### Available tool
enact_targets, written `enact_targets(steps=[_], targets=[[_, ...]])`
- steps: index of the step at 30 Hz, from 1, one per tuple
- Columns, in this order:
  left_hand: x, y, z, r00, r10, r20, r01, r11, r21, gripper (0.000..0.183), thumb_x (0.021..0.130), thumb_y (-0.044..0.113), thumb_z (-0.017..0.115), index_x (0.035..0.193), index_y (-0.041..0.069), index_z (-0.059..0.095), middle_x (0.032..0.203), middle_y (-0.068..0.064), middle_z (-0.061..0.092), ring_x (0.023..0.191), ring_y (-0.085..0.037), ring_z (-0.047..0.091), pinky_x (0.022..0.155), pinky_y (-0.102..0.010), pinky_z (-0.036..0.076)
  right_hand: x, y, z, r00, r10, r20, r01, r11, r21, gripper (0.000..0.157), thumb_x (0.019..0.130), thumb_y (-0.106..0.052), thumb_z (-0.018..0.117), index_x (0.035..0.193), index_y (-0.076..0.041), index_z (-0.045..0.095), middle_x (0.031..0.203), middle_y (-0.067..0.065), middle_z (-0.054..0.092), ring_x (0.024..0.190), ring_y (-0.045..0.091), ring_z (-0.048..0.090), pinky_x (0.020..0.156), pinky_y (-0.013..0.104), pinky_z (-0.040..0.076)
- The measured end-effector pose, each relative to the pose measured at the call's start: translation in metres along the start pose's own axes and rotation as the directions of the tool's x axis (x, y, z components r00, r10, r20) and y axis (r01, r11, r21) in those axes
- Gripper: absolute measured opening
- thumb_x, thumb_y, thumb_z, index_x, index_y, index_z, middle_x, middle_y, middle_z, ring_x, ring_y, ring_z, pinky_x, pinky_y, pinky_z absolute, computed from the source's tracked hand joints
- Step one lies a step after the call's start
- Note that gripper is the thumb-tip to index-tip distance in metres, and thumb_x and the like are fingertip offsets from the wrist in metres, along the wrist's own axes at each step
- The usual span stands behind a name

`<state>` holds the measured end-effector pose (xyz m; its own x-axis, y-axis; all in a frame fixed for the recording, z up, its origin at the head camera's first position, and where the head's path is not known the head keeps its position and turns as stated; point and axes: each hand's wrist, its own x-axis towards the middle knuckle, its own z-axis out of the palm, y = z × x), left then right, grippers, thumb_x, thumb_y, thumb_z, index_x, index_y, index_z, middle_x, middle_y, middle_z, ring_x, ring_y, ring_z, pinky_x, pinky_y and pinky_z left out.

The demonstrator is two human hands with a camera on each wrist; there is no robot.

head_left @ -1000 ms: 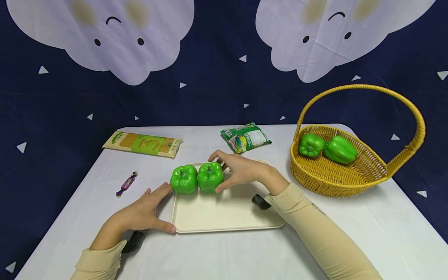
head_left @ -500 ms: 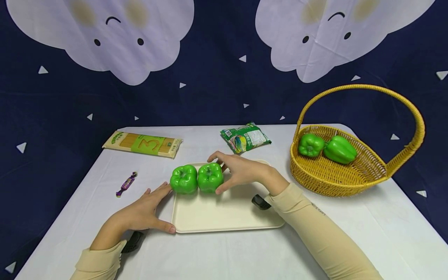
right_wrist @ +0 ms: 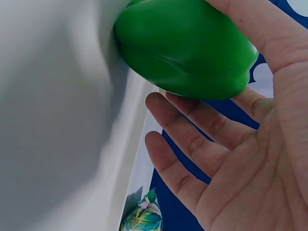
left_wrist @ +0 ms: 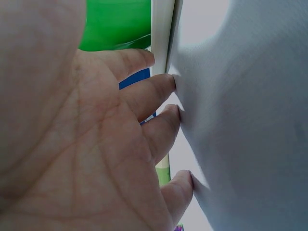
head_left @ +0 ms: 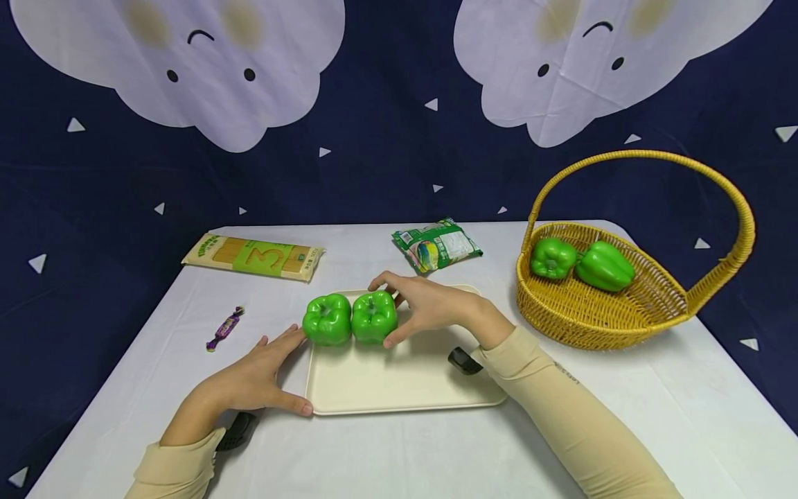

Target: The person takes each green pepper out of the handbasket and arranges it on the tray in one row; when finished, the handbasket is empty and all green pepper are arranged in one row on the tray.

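Note:
Two green bell peppers stand side by side at the far left of a cream tray (head_left: pixel 405 381). The right-hand pepper (head_left: pixel 375 317) is held by my right hand (head_left: pixel 430 303), with the thumb on its near side and fingers round its back. The right wrist view shows that pepper (right_wrist: pixel 185 53) between thumb and fingers, the other fingers spread below. Beside the left pepper (head_left: pixel 327 319), my left hand (head_left: pixel 258 378) rests at the tray's left edge. Its thumb touches the near corner and its fingers are loosely extended; the left wrist view shows the palm (left_wrist: pixel 82 139).
A wicker basket (head_left: pixel 580 329) with a tall handle stands at the right, holding two more green bell peppers (head_left: pixel 605 267). Behind the tray lie a green packet (head_left: pixel 438 246) and a pack of noodles (head_left: pixel 255 256). A purple wrapped candy (head_left: pixel 225 328) lies at the left.

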<state>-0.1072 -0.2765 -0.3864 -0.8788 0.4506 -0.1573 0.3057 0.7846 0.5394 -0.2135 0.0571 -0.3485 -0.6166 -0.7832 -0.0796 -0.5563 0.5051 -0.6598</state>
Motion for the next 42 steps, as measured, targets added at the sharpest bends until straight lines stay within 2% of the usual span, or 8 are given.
enact_targets(steps=[7, 15, 19, 24, 31, 42], targets=[[0.000, 0.001, 0.000, 1.000, 0.001, -0.001, -0.001, 1.000, -0.001, 0.139, 0.066, 0.066, 0.094, 0.168, 0.000, 0.028, 0.174, -0.027, 0.029, 0.163, -0.053, 0.020, 0.126, -0.082, 0.008, -0.004, -0.002, -0.004, 1.000, 0.016, 0.000, -0.016, 1.000, 0.009, 0.091, 0.081, -0.036, 0.096, 0.154, -0.017, 0.045, 0.151, 0.006, 0.059, 0.129, 0.025, 0.066, 0.116, 0.046, 0.054], [0.000, 0.001, -0.001, 1.000, 0.000, -0.001, 0.000, 1.000, 0.001, 0.139, 0.066, 0.066, 0.094, 0.168, -0.001, 0.028, 0.174, -0.027, 0.028, 0.163, -0.053, 0.020, 0.126, -0.082, 0.008, -0.021, 0.002, -0.023, 0.999, 0.032, -0.026, -0.031, 0.999, 0.037, 0.086, 0.085, -0.037, 0.093, 0.154, -0.017, 0.046, 0.150, 0.012, 0.060, 0.134, 0.036, 0.063, 0.116, 0.056, 0.052], [0.001, 0.000, -0.001, 1.000, -0.002, -0.005, 0.002, 1.000, 0.007, 0.138, 0.066, 0.067, 0.094, 0.168, 0.000, 0.029, 0.174, -0.027, 0.029, 0.163, -0.052, 0.021, 0.125, -0.082, 0.009, -0.032, 0.005, -0.035, 0.998, 0.046, -0.046, -0.046, 0.999, 0.015, 0.085, 0.086, -0.036, 0.093, 0.154, -0.017, 0.046, 0.153, 0.011, 0.058, 0.136, 0.036, 0.062, 0.117, 0.056, 0.051], [0.001, 0.000, -0.001, 1.000, -0.005, -0.003, 0.005, 1.000, 0.008, 0.139, 0.066, 0.067, 0.094, 0.168, 0.000, 0.028, 0.175, -0.026, 0.029, 0.163, -0.052, 0.021, 0.125, -0.082, 0.009, -0.049, 0.011, -0.049, 0.995, 0.067, -0.079, -0.069, 0.997, -0.026, 0.082, 0.087, -0.036, 0.092, 0.153, -0.016, 0.049, 0.153, 0.006, 0.058, 0.136, 0.034, 0.063, 0.117, 0.054, 0.052], [0.001, 0.000, 0.000, 1.000, -0.004, 0.001, 0.004, 1.000, 0.002, 0.139, 0.066, 0.067, 0.094, 0.168, -0.001, 0.027, 0.175, -0.027, 0.028, 0.163, -0.052, 0.020, 0.126, -0.082, 0.008, -0.076, 0.019, -0.069, 0.984, 0.132, -0.123, -0.141, 0.987, -0.071, 0.077, 0.087, -0.039, 0.091, 0.152, -0.022, 0.052, 0.149, 0.004, 0.062, 0.135, 0.031, 0.064, 0.111, 0.061, 0.054], [0.001, 0.000, -0.001, 1.000, 0.012, -0.008, -0.012, 1.000, 0.003, 0.139, 0.065, 0.065, 0.095, 0.167, -0.002, 0.029, 0.173, -0.030, 0.029, 0.162, -0.054, 0.022, 0.125, -0.083, 0.009, -0.123, 0.029, -0.104, 0.948, 0.210, -0.241, -0.240, 0.965, -0.104, 0.070, 0.090, -0.037, 0.089, 0.149, -0.018, 0.055, 0.142, 0.013, 0.067, 0.130, 0.032, 0.068, 0.105, 0.054, 0.058]])
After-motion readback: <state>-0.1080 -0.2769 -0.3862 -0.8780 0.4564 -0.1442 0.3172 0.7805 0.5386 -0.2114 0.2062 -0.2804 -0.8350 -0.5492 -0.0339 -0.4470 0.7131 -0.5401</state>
